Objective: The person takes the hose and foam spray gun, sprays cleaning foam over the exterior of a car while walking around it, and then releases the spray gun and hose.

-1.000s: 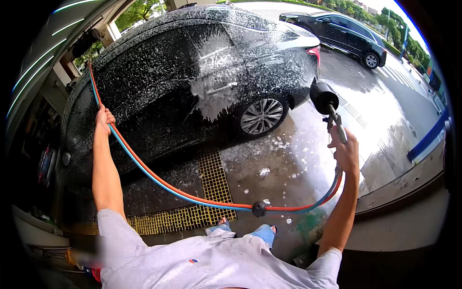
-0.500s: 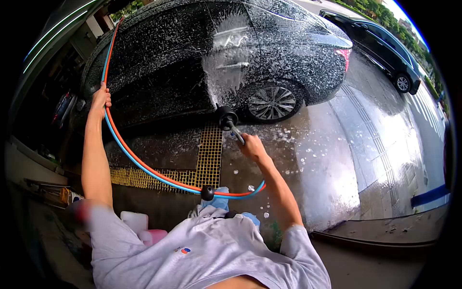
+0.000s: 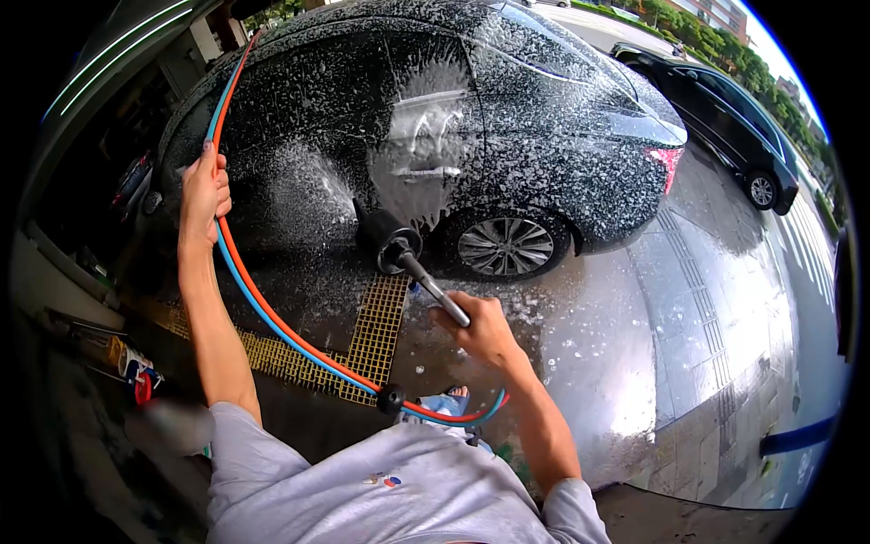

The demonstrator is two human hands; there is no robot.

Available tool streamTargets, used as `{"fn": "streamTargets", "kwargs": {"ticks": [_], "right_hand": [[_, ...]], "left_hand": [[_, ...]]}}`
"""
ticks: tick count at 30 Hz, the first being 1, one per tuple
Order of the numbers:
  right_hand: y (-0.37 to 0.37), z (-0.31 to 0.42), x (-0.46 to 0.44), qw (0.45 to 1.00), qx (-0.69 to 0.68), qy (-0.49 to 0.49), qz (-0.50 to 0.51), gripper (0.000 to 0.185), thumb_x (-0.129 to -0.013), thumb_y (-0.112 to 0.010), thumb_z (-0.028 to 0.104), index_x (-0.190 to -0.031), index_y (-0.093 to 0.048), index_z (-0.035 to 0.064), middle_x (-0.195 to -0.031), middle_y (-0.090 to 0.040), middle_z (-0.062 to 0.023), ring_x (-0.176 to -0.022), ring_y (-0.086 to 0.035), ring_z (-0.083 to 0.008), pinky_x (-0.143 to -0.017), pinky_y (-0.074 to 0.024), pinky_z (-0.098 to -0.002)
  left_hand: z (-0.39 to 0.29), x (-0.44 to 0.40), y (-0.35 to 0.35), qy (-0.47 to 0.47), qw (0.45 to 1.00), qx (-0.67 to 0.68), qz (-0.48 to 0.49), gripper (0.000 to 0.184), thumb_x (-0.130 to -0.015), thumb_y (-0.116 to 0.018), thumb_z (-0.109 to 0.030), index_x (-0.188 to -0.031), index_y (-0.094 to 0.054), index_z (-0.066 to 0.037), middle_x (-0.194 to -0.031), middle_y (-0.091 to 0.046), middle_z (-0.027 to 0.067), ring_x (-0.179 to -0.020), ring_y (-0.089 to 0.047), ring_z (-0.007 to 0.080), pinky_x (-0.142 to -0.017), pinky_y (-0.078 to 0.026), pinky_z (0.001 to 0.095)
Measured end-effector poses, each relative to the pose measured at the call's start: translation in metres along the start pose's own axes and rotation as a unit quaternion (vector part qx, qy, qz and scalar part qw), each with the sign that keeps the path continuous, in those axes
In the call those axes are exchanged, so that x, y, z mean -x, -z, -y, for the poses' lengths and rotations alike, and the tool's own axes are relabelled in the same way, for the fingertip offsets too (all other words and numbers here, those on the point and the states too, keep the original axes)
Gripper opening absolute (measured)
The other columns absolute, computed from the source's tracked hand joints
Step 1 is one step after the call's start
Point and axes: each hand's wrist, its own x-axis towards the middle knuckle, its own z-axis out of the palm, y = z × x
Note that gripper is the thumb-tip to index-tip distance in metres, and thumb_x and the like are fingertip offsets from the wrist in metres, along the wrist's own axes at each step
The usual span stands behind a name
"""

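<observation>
My left hand (image 3: 206, 195) is closed around a pair of hoses, one orange-red and one blue (image 3: 258, 295), raised at the left. These hoses sag past my waist through a black ball (image 3: 391, 398). In my right hand (image 3: 482, 328) is the metal handle of a spray gun with a thick black head (image 3: 390, 241). White spray leaves its tip toward the lower door of a dark car (image 3: 344, 86). Foam flecks cover the car, with a thick white patch (image 3: 419, 159) around the rear door handle. The spray gun's trigger is hidden.
Yellow floor grating (image 3: 376, 326) runs below the car, beside its rear wheel (image 3: 506, 244). Wet paving (image 3: 671, 335) stretches right. A second black car (image 3: 725, 113) stands behind. Bottles and tools sit at lower left, near a red item (image 3: 143, 388).
The spray gun has swung left and nearer to me, and its spray has shifted from the rear door onto the door further left. My left hand still grips the hoses, now slightly lower.
</observation>
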Motion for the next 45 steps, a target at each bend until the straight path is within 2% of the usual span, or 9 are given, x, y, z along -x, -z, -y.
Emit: {"fn": "streamTargets", "kwargs": {"ticks": [2,6,10,17,24,32,36,43,45], "right_hand": [[0.076,0.037,-0.006,0.997,-0.005,-0.055,-0.053,0.023,-0.087,-0.072,0.023,-0.099,-0.069,0.0033,-0.058,-0.058,-0.0151,-0.052,-0.061,-0.0258,-0.054,-0.0466,-0.0373],[0.176,0.033,-0.003,0.983,-0.01,-0.089,-0.163,0.025,-0.087,-0.073,0.024,-0.099,-0.07,0.0015,-0.056,-0.058,-0.0046,-0.05,-0.053,-0.0075,-0.049,-0.0406,-0.0276],[0.249,0.02,0.034,0.954,-0.059,-0.148,-0.255,0.024,-0.092,-0.067,0.023,-0.101,-0.07,0.0011,-0.062,-0.063,-0.0023,-0.05,-0.055,-0.0048,-0.042,-0.0378,-0.0207],[0.386,-0.043,0.104,0.9,-0.029,-0.181,-0.395,0.033,-0.094,-0.067,0.033,-0.1,-0.069,0.0011,-0.061,-0.061,-0.0018,-0.046,-0.049,-0.0051,-0.041,-0.035,-0.0228],[0.506,-0.082,0.112,0.954,0.001,-0.154,-0.258,0.032,-0.092,-0.068,0.032,-0.084,-0.069,0.001,-0.056,-0.059,-0.0034,-0.045,-0.053,-0.0083,-0.042,-0.0398,-0.0266],[0.572,-0.101,0.057,0.991,-0.076,-0.022,-0.11,0.025,-0.09,-0.069,0.028,-0.09,-0.071,0.0029,-0.059,-0.061,-0.0039,-0.056,-0.058,-0.0103,-0.054,-0.0444,-0.0308],[0.593,-0.163,0.042,0.986,0.027,0.032,-0.163,0.028,-0.09,-0.07,0.03,-0.09,-0.069,0.0022,-0.055,-0.055,-0.0078,-0.05,-0.051,-0.0129,-0.052,-0.0414,-0.0347],[0.646,-0.265,0.065,0.931,0.059,-0.117,-0.341,0.02,-0.091,-0.066,0.021,-0.092,-0.068,0.0009,-0.058,-0.058,-0.0068,-0.053,-0.054,-0.0119,-0.053,-0.0447,-0.0317],[0.666,-0.274,0.086,0.927,0.023,-0.143,-0.347,0.021,-0.091,-0.066,0.02,-0.095,-0.068,0.0,-0.059,-0.06,-0.0046,-0.055,-0.058,-0.0109,-0.053,-0.0455,-0.03]], "left_hand": [[-0.026,-0.012,-0.036,-0.045,0.998,0.05,0.014,0.037,-0.102,-0.048,-0.044,-0.09,-0.051,-0.009,-0.056,-0.032,-0.01,-0.039,-0.026,-0.0009,-0.034,-0.02,0.0189],[-0.02,-0.037,-0.116,-0.085,0.994,0.025,0.064,0.035,-0.103,-0.047,-0.042,-0.091,-0.051,-0.009,-0.057,-0.032,-0.0104,-0.039,-0.026,-0.0009,-0.034,-0.023,0.0177],[-0.017,-0.01,-0.171,-0.024,0.998,0.027,0.056,0.034,-0.104,-0.045,-0.04,-0.093,-0.05,-0.008,-0.058,-0.034,-0.009,-0.04,-0.028,-0.0001,-0.035,-0.025,0.0182],[-0.014,0.01,-0.209,0.018,0.993,0.112,-0.016,0.033,-0.104,-0.046,-0.039,-0.094,-0.051,-0.008,-0.058,-0.033,-0.0088,-0.04,-0.026,0.0009,-0.035,-0.021,0.0196],[-0.041,-0.004,-0.278,0.088,0.981,0.169,-0.035,0.03,-0.105,-0.045,-0.034,-0.093,-0.05,-0.008,-0.058,-0.032,-0.0084,-0.041,-0.027,0.0019,-0.036,-0.023,0.0202],[-0.09,0.0,-0.388,0.078,0.986,0.144,-0.027,0.028,-0.105,-0.042,-0.033,-0.093,-0.049,-0.008,-0.058,-0.034,-0.0088,-0.042,-0.029,0.0021,-0.037,-0.026,0.0194],[-0.098,0.001,-0.454,0.049,0.986,0.156,-0.015,0.027,-0.105,-0.043,-0.031,-0.096,-0.049,-0.007,-0.061,-0.034,-0.008,-0.042,-0.028,0.0021,-0.036,-0.026,0.0202],[-0.07,0.002,-0.56,0.018,0.995,0.099,0.012,0.029,-0.105,-0.043,-0.033,-0.092,-0.048,-0.008,-0.059,-0.031,-0.0087,-0.041,-0.025,0.0018,-0.035,-0.022,0.0208],[-0.076,0.003,-0.574,0.017,0.993,0.113,0.007,0.028,-0.101,-0.046,-0.023,-0.074,-0.043,-0.016,-0.058,-0.03,-0.0086,-0.041,-0.023,0.0035,-0.036,-0.02,0.0221]]}}
